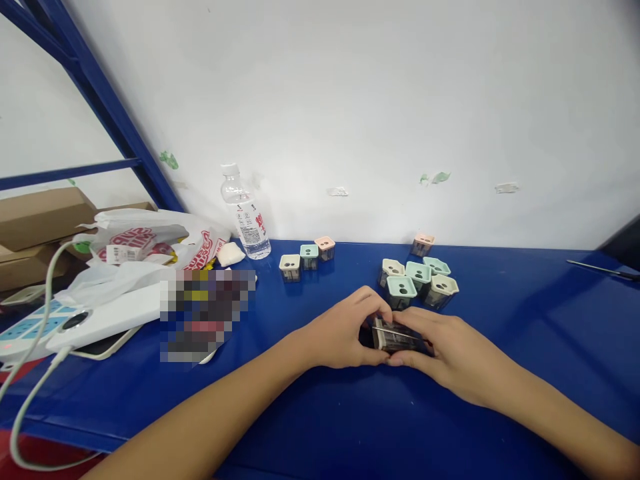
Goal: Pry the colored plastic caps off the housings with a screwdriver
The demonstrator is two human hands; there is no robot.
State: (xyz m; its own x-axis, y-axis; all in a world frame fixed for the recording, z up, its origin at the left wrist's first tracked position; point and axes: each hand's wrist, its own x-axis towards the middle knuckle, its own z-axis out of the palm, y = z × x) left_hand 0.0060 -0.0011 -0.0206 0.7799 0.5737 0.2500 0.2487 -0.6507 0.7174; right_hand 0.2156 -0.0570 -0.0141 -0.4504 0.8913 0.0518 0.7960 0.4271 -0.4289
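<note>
Both hands meet at the middle of the blue table (525, 347) around one small clear-bodied sharpener (395, 338). My left hand (345, 333) pinches its left side with curled fingers. My right hand (450, 353) closes on its right side, fingers wrapped over it. Just beyond the hands stands a cluster of several small square sharpeners (419, 280) with green and cream tops, and a pink-topped one (423, 244) sits behind them by the wall. Three more sharpeners (307, 259) stand in a short row to the left.
A clear water bottle (245, 217) stands by the wall. To the left lie white plastic bags (150, 243), a white power strip (45, 327) with its cable, and cardboard boxes (40, 220). A thin dark tool (600, 269) lies at far right.
</note>
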